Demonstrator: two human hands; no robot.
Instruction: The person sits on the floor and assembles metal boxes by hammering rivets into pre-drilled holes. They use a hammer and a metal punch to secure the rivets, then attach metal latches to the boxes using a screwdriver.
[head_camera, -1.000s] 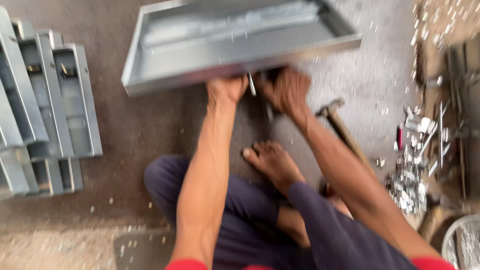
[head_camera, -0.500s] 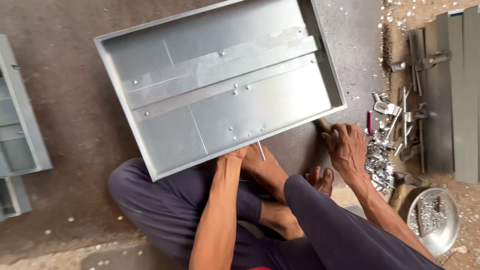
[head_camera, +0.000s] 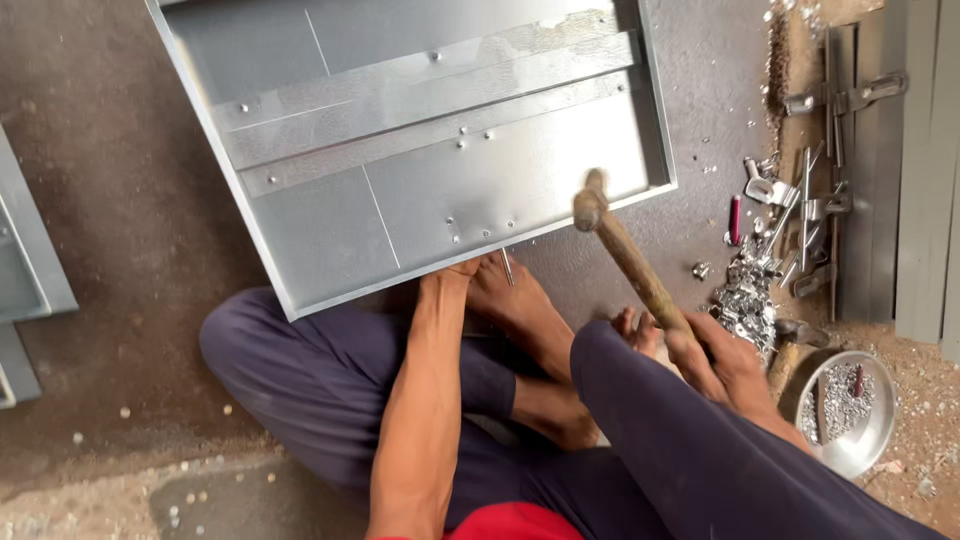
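A large grey sheet-metal tray (head_camera: 300, 190) lies on the floor in front of me, its open side up, with riveted strips across it. My left hand (head_camera: 455, 272) reaches under the tray's near edge, mostly hidden, beside a thin metal pin (head_camera: 507, 266) standing at that edge. My right hand (head_camera: 715, 360) grips the wooden handle of a hammer (head_camera: 625, 255), whose head is raised over the tray's near right corner. My bare foot (head_camera: 520, 310) rests just below the tray's edge.
A heap of small metal fittings (head_camera: 745, 295) and brackets lies on the floor at the right, with a round metal bowl (head_camera: 880, 440) of small parts below it. Grey metal channels (head_camera: 900, 170) lie at the far right; other trays (head_camera: 30, 290) stand at the left edge.
My right hand has taken up the hammer from the floor and raised it over the tray's corner. The view has shifted closer to the tray, and my left hand stays at its near edge.
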